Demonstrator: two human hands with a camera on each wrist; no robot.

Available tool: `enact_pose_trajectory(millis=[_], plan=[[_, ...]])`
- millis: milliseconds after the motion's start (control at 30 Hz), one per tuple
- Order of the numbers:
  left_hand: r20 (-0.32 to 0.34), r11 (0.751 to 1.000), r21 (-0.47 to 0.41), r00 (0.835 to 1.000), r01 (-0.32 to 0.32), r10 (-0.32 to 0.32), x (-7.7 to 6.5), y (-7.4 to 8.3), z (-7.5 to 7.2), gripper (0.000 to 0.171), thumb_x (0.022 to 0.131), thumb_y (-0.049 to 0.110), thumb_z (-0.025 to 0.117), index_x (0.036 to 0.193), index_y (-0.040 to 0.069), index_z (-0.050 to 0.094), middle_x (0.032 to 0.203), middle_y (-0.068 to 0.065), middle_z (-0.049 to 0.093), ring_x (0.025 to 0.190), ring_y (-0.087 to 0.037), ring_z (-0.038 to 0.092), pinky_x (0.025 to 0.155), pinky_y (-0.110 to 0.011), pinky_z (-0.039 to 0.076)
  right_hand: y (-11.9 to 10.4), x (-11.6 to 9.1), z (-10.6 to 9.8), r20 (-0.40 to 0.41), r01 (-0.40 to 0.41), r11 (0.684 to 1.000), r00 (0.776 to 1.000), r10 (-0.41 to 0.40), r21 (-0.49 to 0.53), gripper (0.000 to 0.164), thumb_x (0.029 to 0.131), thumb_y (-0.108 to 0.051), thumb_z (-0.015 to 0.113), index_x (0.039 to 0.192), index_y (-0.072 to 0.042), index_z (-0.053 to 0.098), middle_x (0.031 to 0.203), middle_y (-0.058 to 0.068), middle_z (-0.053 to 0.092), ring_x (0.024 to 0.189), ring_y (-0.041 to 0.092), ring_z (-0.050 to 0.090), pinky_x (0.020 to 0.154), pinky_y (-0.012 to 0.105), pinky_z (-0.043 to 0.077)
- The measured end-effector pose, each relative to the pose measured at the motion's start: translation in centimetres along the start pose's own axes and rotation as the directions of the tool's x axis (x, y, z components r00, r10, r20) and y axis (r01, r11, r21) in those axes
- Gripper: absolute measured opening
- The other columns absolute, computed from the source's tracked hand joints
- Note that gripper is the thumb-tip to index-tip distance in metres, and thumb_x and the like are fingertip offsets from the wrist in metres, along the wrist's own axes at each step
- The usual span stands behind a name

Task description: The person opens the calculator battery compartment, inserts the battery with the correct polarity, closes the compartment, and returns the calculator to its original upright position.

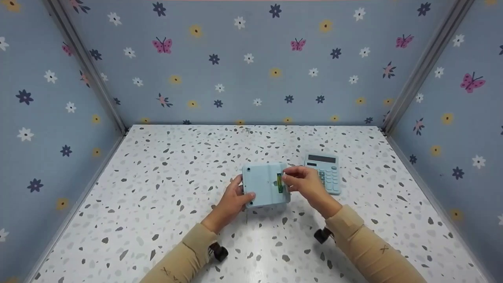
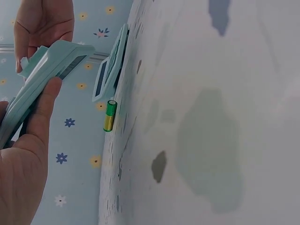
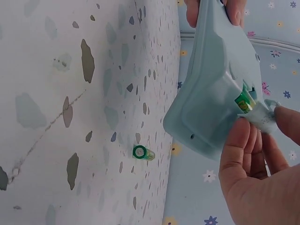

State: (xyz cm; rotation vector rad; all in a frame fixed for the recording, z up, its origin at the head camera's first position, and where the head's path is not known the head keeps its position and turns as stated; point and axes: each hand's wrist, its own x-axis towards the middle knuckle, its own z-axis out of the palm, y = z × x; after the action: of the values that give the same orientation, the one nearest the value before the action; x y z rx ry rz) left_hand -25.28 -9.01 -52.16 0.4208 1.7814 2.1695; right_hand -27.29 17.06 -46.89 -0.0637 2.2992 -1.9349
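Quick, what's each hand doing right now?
Left hand: holding a blue calculator, its back showing.
Right hand: pinching the little battery cover.

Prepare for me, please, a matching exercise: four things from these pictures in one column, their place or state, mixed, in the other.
1. calculator with open battery slot
2. calculator with keys facing up
3. battery cover
4. loose battery

A. lying on the table, green and yellow
B. gripped by the left hand
C. pinched by the right hand
D. partly hidden by the right hand in the head view

Pairs: 1-B, 2-D, 3-C, 4-A
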Motion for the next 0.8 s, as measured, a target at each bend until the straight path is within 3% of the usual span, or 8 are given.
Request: enact_pose_trajectory(millis=[467, 800], plan=[[-0.011, 1.0, 0.009, 1.0, 0.011, -0.011, -0.2, 0.0, 0.1, 0.076, 0.106, 0.0, 0.058, 0.171, 0.007, 0.02, 0.162, -0.031, 0.05, 0.144, -0.042, 0.059, 0.112, -0.049, 0.058, 0.1, 0.1, 0.9, -0.036, -0.037, 0.999, 0.999, 0.038, 0.025, 0.024, 0.1, -0.008, 0.075, 0.122, 0.0, 0.075, 0.108, 0.008, 0.073, 0.093, 0.017, 0.07, 0.08, 0.027, 0.065], [-0.018, 1.0, 0.008, 1.0, 0.002, -0.002, -0.2, -0.2, 0.0, 0.075, 0.105, 0.001, 0.059, 0.17, 0.007, 0.022, 0.159, -0.031, 0.052, 0.138, -0.037, 0.064, 0.109, -0.045, 0.06, 0.2, 0.0, 1.4, -0.049, -0.02, 0.999, 0.999, 0.022, 0.033, 0.021, 0.098, -0.007, 0.077, 0.118, -0.001, 0.075, 0.106, 0.008, 0.073, 0.09, 0.017, 0.071, 0.078, 0.027, 0.065]])
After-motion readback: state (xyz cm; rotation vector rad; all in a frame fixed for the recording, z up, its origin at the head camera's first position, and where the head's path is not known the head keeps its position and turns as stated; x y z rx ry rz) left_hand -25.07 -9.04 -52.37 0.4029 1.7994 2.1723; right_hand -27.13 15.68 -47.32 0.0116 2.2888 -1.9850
